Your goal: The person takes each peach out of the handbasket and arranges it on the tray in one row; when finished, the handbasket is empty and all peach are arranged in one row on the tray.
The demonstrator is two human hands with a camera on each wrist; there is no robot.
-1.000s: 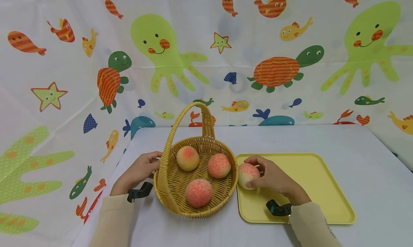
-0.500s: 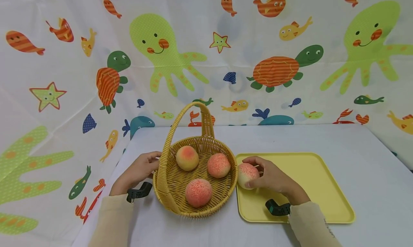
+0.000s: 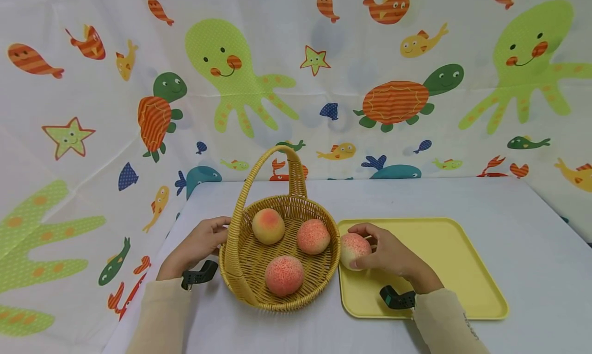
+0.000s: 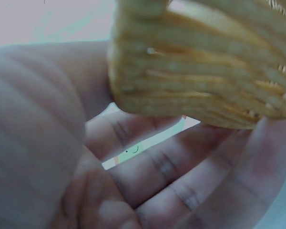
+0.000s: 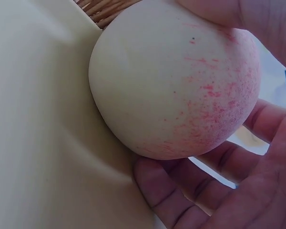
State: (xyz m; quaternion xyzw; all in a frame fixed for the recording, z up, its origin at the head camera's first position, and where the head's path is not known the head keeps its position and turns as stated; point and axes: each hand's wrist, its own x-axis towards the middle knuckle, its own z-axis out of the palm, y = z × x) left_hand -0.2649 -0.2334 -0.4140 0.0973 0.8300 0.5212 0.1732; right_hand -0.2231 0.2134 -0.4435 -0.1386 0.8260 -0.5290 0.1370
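A yellow wicker basket (image 3: 319, 284) with a tall arched handle stands on the table. Inside it lie a yellow-orange peach (image 3: 268, 226), a speckled pink peach (image 3: 313, 237) and a redder peach (image 3: 284, 276). My left hand (image 3: 201, 245) holds the basket's left side, its fingertips partly hidden by the wicker in the head view. In the left wrist view, the thumb and fingers lie around the woven wall (image 4: 195, 71). My right hand (image 3: 393, 254) grips a pale peach with pink speckles (image 5: 167, 86) between thumb and fingers, at the tray's left end beside the basket.
A flat yellow tray (image 3: 439, 261) with a low rim lies right of the basket, close against it. Both stand on a white-covered table (image 3: 384, 197). Behind and to the left hangs a curtain (image 3: 287, 51) printed with sea animals.
Hardly anything differs. Both hands, the basket and the peaches keep their places; the whole head view has shifted only slightly.
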